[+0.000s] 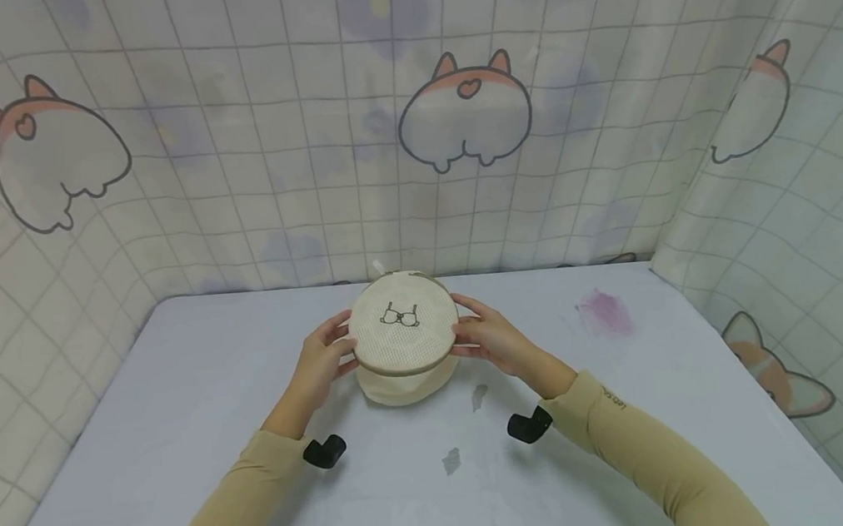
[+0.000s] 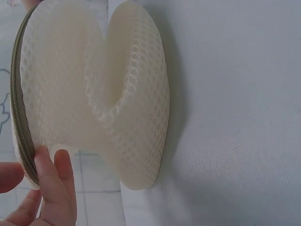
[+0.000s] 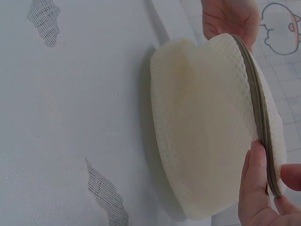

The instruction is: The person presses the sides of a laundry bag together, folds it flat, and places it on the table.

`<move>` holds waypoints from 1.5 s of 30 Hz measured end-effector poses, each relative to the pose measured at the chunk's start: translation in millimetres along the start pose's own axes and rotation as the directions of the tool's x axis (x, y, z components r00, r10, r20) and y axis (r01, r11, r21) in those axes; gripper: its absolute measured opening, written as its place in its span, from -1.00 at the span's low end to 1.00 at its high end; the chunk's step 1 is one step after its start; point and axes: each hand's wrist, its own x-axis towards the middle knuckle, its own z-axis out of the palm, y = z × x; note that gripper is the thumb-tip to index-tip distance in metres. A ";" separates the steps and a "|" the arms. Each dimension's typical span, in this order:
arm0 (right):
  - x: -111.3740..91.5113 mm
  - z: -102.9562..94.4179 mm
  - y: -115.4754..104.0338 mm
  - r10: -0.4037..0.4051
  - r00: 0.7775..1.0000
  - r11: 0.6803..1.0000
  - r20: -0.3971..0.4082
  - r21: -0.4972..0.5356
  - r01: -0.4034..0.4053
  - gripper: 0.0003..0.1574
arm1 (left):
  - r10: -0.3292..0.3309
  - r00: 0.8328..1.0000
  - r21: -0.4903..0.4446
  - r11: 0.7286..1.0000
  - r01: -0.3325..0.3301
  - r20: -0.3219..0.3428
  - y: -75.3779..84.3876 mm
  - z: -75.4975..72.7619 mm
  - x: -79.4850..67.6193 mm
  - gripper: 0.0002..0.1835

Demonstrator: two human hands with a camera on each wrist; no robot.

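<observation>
A round cream mesh laundry bag (image 1: 404,335) stands on the white table, its lid marked with a drawing of glasses. A brown zipper (image 2: 19,108) runs round the lid's rim. My left hand (image 1: 319,360) pinches the rim on the left side, thumb on the lid and fingers beneath. On the opposite side my right hand (image 1: 499,341) pinches the rim the same way. The soft mesh wall below sags and folds inward in the left wrist view, with its base at the tabletop. In the right wrist view the zipper (image 3: 261,110) shows along the edge between thumb and fingers.
The white table (image 1: 199,383) meets a grid-patterned curtain (image 1: 253,144) at the back and sides. Grey worn patches (image 1: 451,461) and a pink stain (image 1: 607,314) mark the tabletop. Black camera mounts (image 1: 325,452) sit at both wrists.
</observation>
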 end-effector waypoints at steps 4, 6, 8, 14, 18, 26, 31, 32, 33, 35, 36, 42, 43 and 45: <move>0.8 -0.1 -0.2 0.007 1.000 1.000 0.000 0.003 -0.007 -0.16 | -0.004 1.000 0.003 1.000 0.004 -0.003 -1.4 0.0 0.3 -0.36; 1.4 0.1 -0.4 0.014 1.000 1.000 -0.004 0.007 -0.014 -0.16 | -0.005 1.000 0.002 1.000 0.005 -0.005 -1.9 -0.2 0.5 -0.36; 2.3 0.4 -0.4 0.018 1.000 1.000 -0.007 0.006 -0.018 -0.15 | -0.005 1.000 0.001 1.000 0.005 -0.006 -2.2 -0.6 0.8 -0.36; 4.1 0.7 -0.2 0.021 1.000 1.000 -0.013 0.008 -0.021 -0.14 | -0.012 1.000 0.007 1.000 0.012 -0.006 -3.0 -1.4 0.7 -0.35; 3.8 1.2 -0.5 0.018 1.000 1.000 -0.001 0.014 -0.018 -0.14 | -0.014 1.000 -0.001 1.000 0.014 -0.009 -4.5 -1.9 0.1 -0.35; 4.6 1.2 1.1 0.013 1.000 1.000 0.006 0.017 -0.013 -0.14 | -0.014 1.000 -0.010 1.000 0.014 -0.013 -4.8 -1.8 -1.5 -0.35; 6.9 1.0 3.4 0.018 1.000 1.000 0.000 0.014 -0.018 -0.15 | -0.017 1.000 -0.010 1.000 0.017 -0.017 -6.0 -1.9 -0.2 -0.35; 7.4 0.9 4.2 0.019 1.000 1.000 -0.002 0.014 -0.019 -0.16 | -0.018 1.000 -0.010 1.000 0.017 -0.018 -6.2 -1.9 0.1 -0.35; 8.0 0.7 4.9 0.020 1.000 1.000 -0.004 0.012 -0.020 -0.16 | -0.018 1.000 -0.012 1.000 0.018 -0.019 -6.3 -1.9 0.4 -0.35; 8.8 0.6 6.4 0.022 1.000 1.000 -0.009 0.011 -0.022 -0.16 | -0.019 1.000 -0.013 1.000 0.019 -0.021 -6.5 -1.8 1.0 -0.35; 8.9 0.6 7.1 0.024 1.000 1.000 -0.010 0.013 -0.023 -0.16 | -0.020 1.000 -0.013 1.000 0.020 -0.022 -6.7 -1.8 1.1 -0.35; 9.3 0.8 10.5 0.034 0.999 0.999 -0.005 0.023 -0.034 -0.17 | -0.026 0.999 -0.009 1.000 0.026 -0.026 -9.2 -2.0 1.2 -0.34; 9.5 0.8 10.9 0.037 0.999 0.999 -0.005 0.023 -0.037 -0.17 | -0.026 0.999 -0.009 1.000 0.026 -0.025 -9.6 -2.1 1.1 -0.34; 10.0 0.9 12.0 0.040 0.999 0.999 -0.005 0.023 -0.040 -0.17 | -0.026 0.999 -0.007 1.000 0.026 -0.024 -10.2 -2.3 1.2 -0.34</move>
